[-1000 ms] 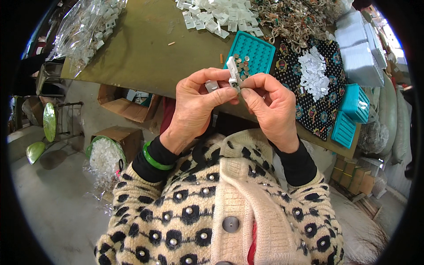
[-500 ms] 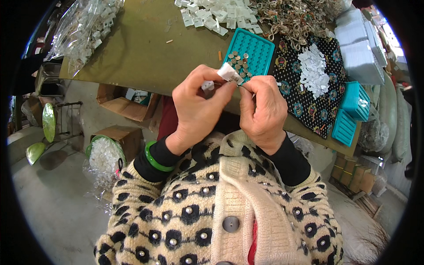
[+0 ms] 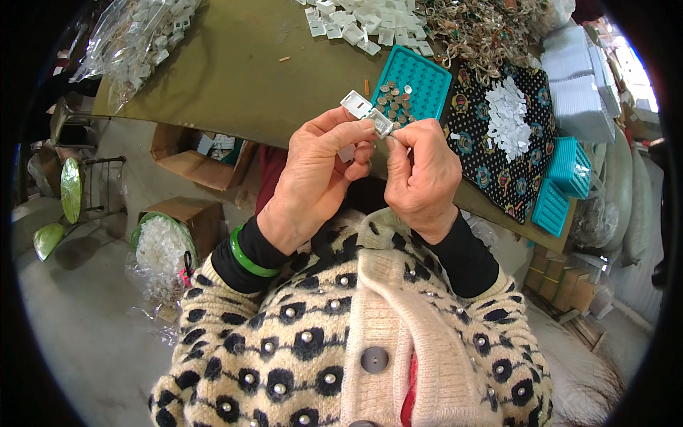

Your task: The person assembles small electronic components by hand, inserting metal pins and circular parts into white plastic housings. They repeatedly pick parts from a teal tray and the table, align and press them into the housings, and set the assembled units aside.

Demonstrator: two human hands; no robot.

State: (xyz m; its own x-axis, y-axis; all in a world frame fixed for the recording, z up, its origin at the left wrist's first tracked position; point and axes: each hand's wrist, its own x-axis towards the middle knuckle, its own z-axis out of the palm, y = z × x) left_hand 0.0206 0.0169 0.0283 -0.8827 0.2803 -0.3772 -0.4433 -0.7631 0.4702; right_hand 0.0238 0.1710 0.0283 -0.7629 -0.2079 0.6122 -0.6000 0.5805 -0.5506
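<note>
My left hand (image 3: 309, 174) pinches a small white plastic case (image 3: 383, 124) between thumb and fingers. Its hinged lid (image 3: 355, 104) stands open toward the far left. Another whitish piece (image 3: 346, 152) shows in the curl of the same hand. My right hand (image 3: 427, 174) is closed, thumb and forefinger pressed together at the case's near right corner; what is between those fingertips is too small to make out. Just beyond both hands lies a teal tray (image 3: 431, 75) with rows of hollows. Several round silvery button cells (image 3: 393, 104) lie loose on its near left part.
White cases (image 3: 366, 25) lie heaped at the back, beside a tangle of wired parts (image 3: 484, 32). White pieces (image 3: 508, 117) rest on a dotted black cloth (image 3: 466, 142). Stacked white trays (image 3: 580, 92) and teal trays (image 3: 569, 171) stand right. A filled plastic bag (image 3: 139, 53) sits far left.
The case has turned, and its lid now shows swung open with the inside facing up. My left fingers have shifted their hold. My right hand stays pinched beside it.
</note>
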